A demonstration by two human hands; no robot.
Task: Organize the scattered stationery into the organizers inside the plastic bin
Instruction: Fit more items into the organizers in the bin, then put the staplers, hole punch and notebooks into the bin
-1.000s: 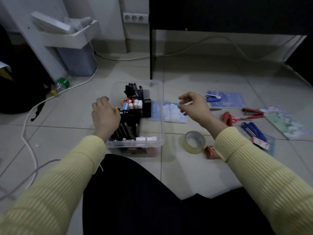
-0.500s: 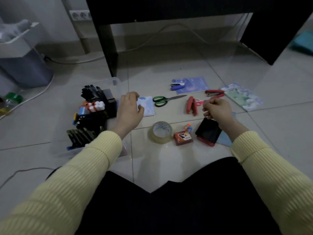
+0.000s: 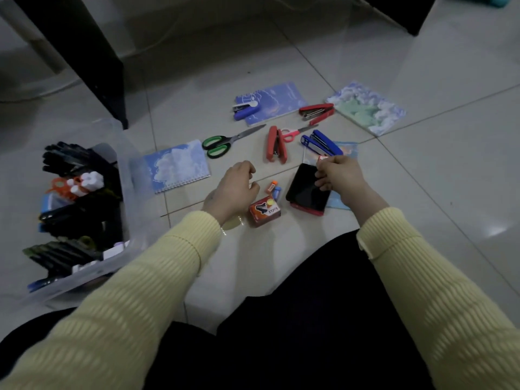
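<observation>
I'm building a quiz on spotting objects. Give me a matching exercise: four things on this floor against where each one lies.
1 green scissors
2 orange box
3 black phone
4 blue-and-white stapler

A on the far blue notebook
B partly under the right hand
C beside the left hand
D between the cloud notebook and the nearer red stapler

Pairs: 1-D, 2-C, 3-B, 4-A

A pale tiled floor (image 3: 422,198) carries a clear plastic bin (image 3: 84,277) at left. Scattered to its right lie a cloud-cover notebook (image 3: 177,164), green-handled scissors (image 3: 225,142), a near red stapler (image 3: 275,144), a far red stapler (image 3: 316,111), a blue notebook (image 3: 278,98), a green-and-white notebook (image 3: 365,106) and a small orange box (image 3: 264,211).
</observation>
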